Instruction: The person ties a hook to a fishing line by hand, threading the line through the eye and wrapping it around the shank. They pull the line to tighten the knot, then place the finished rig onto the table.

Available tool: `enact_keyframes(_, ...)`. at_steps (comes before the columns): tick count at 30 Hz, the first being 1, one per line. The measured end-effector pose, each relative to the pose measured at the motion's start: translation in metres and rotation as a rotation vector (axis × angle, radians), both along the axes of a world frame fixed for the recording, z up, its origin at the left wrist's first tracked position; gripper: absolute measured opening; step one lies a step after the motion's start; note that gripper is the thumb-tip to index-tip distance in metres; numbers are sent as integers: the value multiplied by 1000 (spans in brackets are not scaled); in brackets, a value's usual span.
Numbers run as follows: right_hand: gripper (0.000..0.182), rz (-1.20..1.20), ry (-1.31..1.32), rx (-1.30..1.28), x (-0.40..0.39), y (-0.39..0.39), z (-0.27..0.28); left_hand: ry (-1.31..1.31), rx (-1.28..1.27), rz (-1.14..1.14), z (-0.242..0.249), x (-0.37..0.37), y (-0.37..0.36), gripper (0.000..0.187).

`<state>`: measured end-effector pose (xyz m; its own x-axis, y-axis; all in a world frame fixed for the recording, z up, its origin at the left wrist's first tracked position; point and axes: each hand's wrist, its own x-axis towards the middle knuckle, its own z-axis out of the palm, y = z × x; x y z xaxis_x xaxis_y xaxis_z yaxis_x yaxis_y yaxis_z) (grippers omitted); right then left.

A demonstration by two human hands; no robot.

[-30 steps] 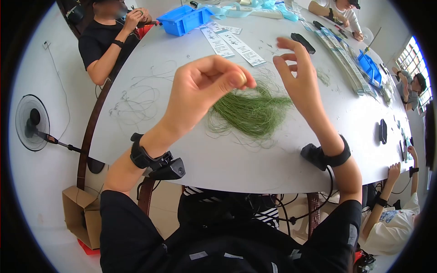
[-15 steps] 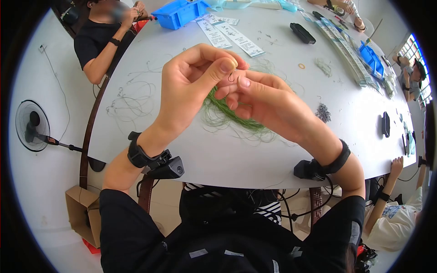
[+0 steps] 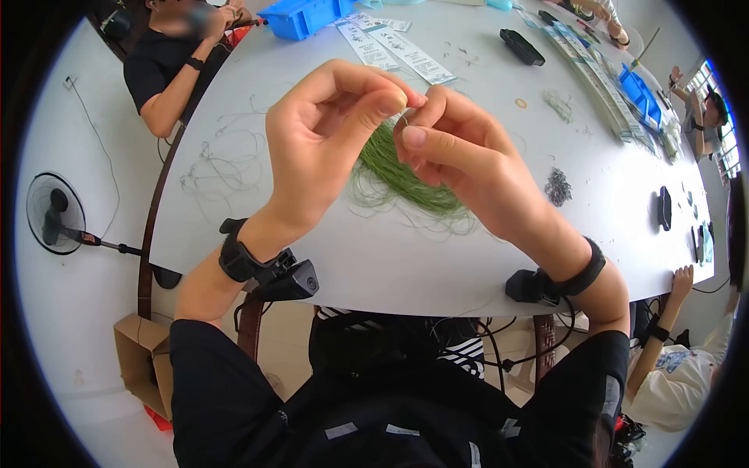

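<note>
My left hand (image 3: 331,129) is raised over the table with thumb and index finger pinched; what lies between the tips is too small to make out. Close against it, my right hand (image 3: 460,152) pinches a small thin hook (image 3: 405,119), mostly hidden by the fingers. Below both hands a bundle of green line (image 3: 406,187) lies on the white table (image 3: 374,273). A pile of small dark hooks (image 3: 557,187) sits to the right of my right hand.
Loose clear line (image 3: 222,171) lies at the left. Printed cards (image 3: 409,54), a blue bin (image 3: 304,17) and a black case (image 3: 522,47) are farther back. Long packets (image 3: 593,78) and another blue bin (image 3: 640,95) stand right. Other people sit around the table.
My right hand has turned, its thumb and index finger now closed nearer the hook, which shows less. The fingertips of both hands have risen slightly, and the view has shifted a little.
</note>
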<state>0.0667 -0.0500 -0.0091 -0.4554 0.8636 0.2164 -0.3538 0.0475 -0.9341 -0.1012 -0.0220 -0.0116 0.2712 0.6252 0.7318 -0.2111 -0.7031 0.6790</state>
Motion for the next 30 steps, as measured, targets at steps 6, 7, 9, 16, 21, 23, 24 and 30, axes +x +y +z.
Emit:
enact_keyframes(6, 12, -35, -52, 39, 1, 2, 0, 12, -34, 48, 1, 0, 0, 13)
enact_keyframes(7, 12, -40, -51, 44, 1, 3, -1, 15, -38, 59, 2, -1, 1, 14)
enact_keyframes(9, 13, -50, -51, 56, 2, 5, -3, 24, -53, 86, 1, -1, 3, 15)
enact_keyframes(16, 14, -116, -120, 31, 3, 4, -3, -37, -163, 102, -1, 0, 7, 16)
enact_keyframes(21, 16, -179, -194, 114, 2, 3, -3, -64, -183, 114, -2, 0, 8, 14)
enact_keyframes(23, 15, -205, -207, 138, 3, 3, -6, -50, -183, 114, -1, 0, 8, 13)
enact_keyframes(24, 15, -219, -212, 150, 3, 4, -6, -47, -198, 86, -1, 0, 7, 15)
enact_keyframes(30, 23, -152, -294, 66, 3, 1, 0, -32, -217, -9, 0, 1, 3, 17)
